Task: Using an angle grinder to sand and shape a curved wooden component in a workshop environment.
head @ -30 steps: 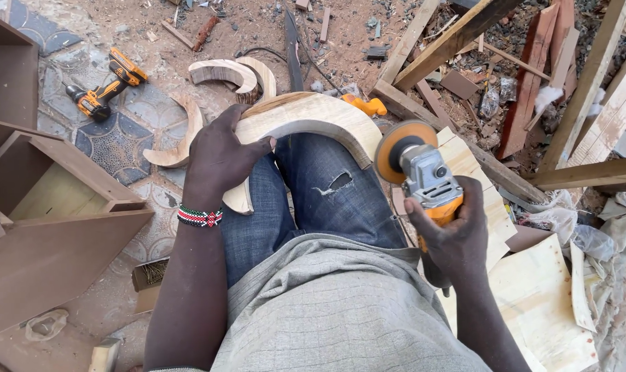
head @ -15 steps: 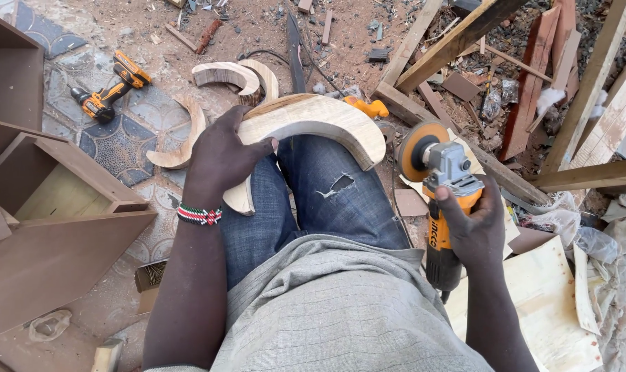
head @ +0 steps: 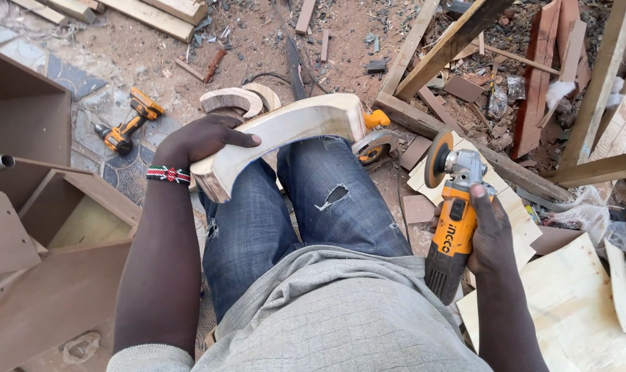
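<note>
My left hand (head: 199,141) grips the left part of a thick curved wooden piece (head: 285,131) that rests across my knees in blue jeans. The piece stands tilted, its pale sawn edge facing me. My right hand (head: 491,234) holds an orange and grey angle grinder (head: 454,220) to the right of my leg, its orange sanding disc (head: 437,158) pointing away, apart from the wood. A beaded band sits on my left wrist.
More curved wooden pieces (head: 234,98) lie on the ground ahead. An orange cordless drill (head: 128,124) lies at the left. A brown cabinet frame (head: 44,227) stands at my left. Pale plywood sheets (head: 568,303) and piled planks (head: 533,62) fill the right side. Another grinder (head: 375,145) lies by my knee.
My left hand has turned the curved piece up onto its edge and shifted it left. My right hand has drawn the grinder away to the right and lowered it beside my leg.
</note>
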